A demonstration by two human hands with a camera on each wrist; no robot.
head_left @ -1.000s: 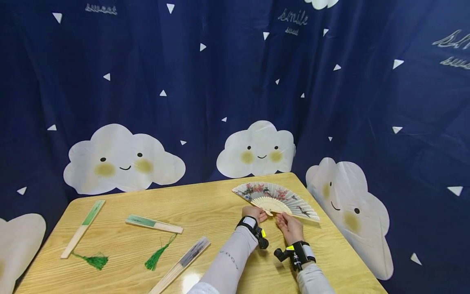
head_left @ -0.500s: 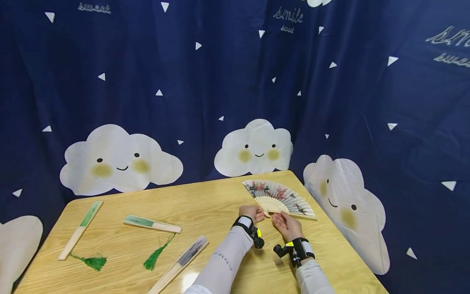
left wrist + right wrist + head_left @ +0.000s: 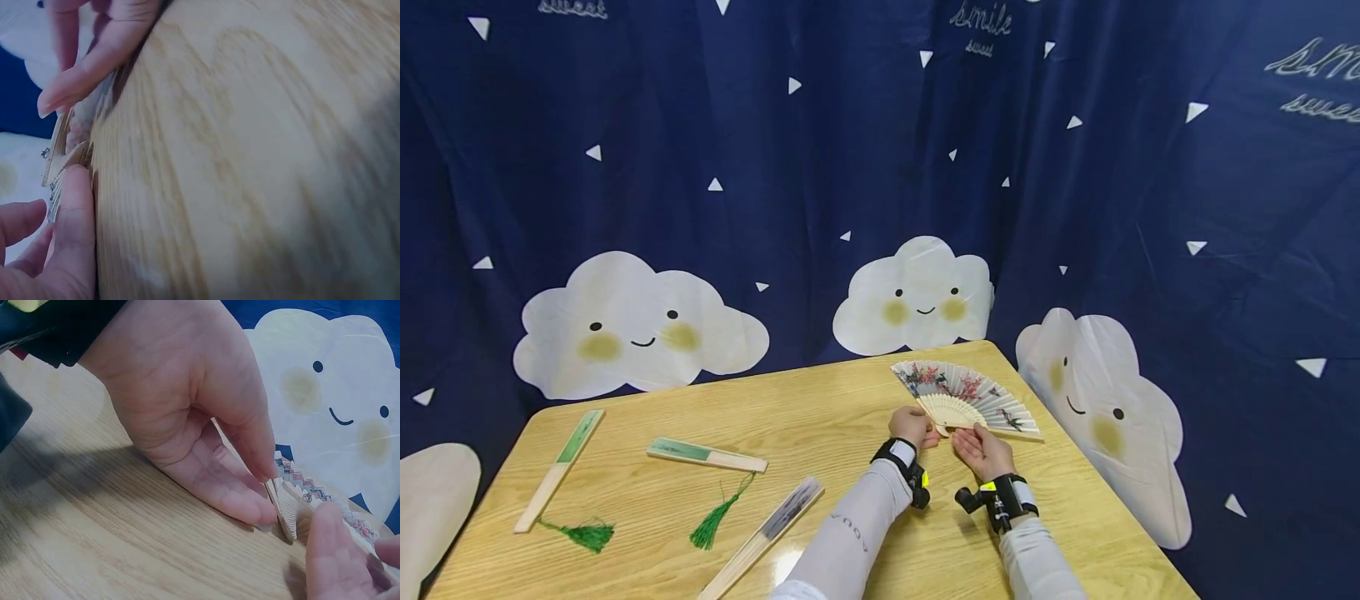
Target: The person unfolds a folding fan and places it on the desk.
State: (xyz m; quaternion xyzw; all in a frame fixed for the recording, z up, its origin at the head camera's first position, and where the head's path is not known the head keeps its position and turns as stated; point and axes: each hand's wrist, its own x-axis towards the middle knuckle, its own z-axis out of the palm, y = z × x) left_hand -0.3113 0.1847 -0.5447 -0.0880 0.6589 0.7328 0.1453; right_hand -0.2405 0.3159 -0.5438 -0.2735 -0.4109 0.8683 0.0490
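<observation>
A spread folding fan with red blossoms on pale pleats and cream ribs lies at the table's far right. At its pivot end my left hand pinches the left outer rib, thumb and fingers together, as the right wrist view shows near the fan's ribs. My right hand holds the right outer rib between thumb and fingers, palm turned up. In the left wrist view the fan is seen edge-on between the left hand and the right hand.
On the wooden table at left lie a green folded fan and another green one, each with a green tassel. A grey folded fan lies nearer, left of my left sleeve. A dark blue curtain hangs behind the table.
The fan's left edge has swung right, so its spread is somewhat narrower than a second ago. Both hands remain at its base. The head view has shifted slightly.
</observation>
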